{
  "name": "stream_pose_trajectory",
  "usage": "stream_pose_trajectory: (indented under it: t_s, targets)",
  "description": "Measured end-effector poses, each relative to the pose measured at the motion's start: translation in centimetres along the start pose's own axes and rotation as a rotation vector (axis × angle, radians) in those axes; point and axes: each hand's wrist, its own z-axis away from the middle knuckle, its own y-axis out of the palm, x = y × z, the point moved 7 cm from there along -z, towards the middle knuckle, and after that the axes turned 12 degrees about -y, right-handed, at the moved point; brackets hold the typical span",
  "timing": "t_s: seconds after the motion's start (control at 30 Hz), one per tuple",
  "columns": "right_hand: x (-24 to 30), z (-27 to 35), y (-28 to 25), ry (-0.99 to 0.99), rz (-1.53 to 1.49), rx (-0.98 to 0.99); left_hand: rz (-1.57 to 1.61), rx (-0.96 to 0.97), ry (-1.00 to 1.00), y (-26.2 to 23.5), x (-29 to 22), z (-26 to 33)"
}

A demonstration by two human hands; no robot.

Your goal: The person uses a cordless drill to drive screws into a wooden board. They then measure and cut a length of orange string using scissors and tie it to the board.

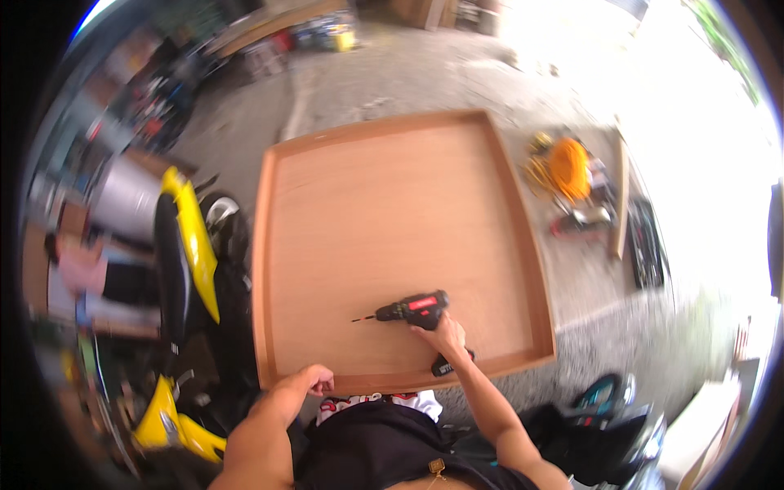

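Observation:
A shallow, square wooden box with low sides (263, 237) spreads out before me, its flat brown panel facing up. My right hand (447, 335) is wrapped around the grip of a black and red cordless drill (418, 309), held over the near part of the panel. A thin dark bit points left from the drill's chuck. Close to the box's near left corner is my left hand (315, 379), its fingers curled in. Whatever those fingers may hold is hidden.
A yellow and black motorbike (193, 237) stands along the left side. On the ground to the right lie an orange coil (569, 169), a wooden strip (621, 200) and a black tool case (646, 245). Another motorbike (604, 445) is at lower right. A person (82, 265) is at far left.

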Motion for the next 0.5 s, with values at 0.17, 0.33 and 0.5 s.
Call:
stream_pose_trajectory:
  t_s: [0.17, 0.33, 0.5]
  targets:
    - [0.0, 0.0, -0.4, 0.01, -0.042, -0.012, 0.032, -0.002, 0.072, 0.0, -0.6, 0.4]
    - [-0.8, -0.5, -2.5, 0.047, -0.061, -0.019, 0.041, -0.041, 0.212, -0.2, -0.4, 0.5]
    - [-5.3, -1.8, -7.3, 0.059, 0.007, 0.002, 0.035, -0.332, 0.43, -1.0, 0.2, 5.1]
